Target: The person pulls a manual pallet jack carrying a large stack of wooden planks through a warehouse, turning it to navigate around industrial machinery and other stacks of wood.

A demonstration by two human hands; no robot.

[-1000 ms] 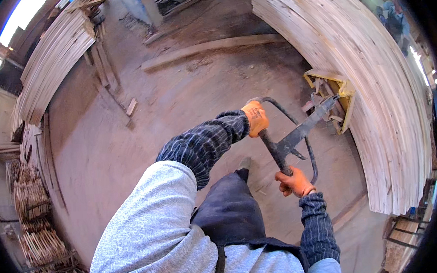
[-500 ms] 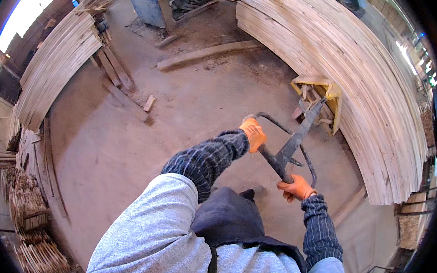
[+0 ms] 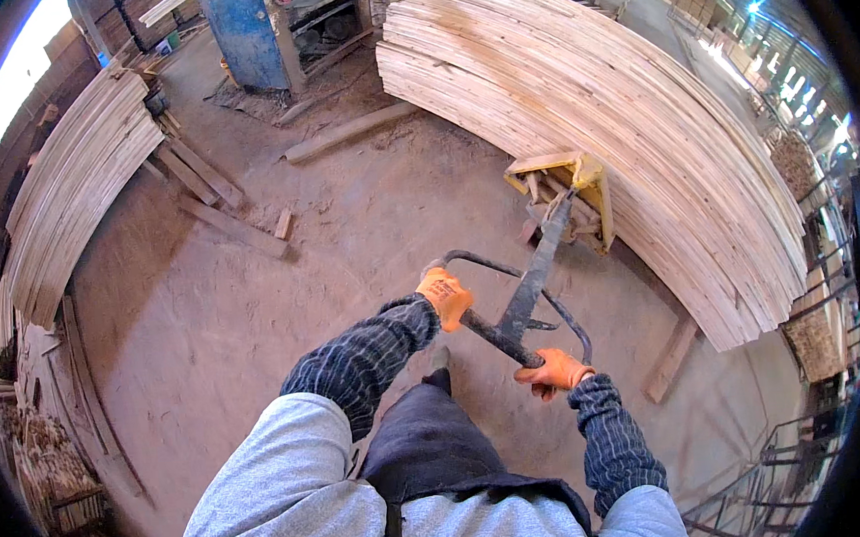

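The pallet jack handle (image 3: pixel 511 308), a dark steel loop on a long tiller, is standing before the person, leading to the yellow pump body (image 3: pixel 568 186) tucked under a tall stack of thin plywood sheets (image 3: pixel 638 128). The left hand (image 3: pixel 446 295) and the right hand (image 3: pixel 553 371), both in orange gloves, are each closing tightly round the crossbar. Steering well likely means keeping an even grip and a straight pull. The dusty concrete floor (image 3: pixel 255 309) is carrying loose timber offcuts (image 3: pixel 235 226).
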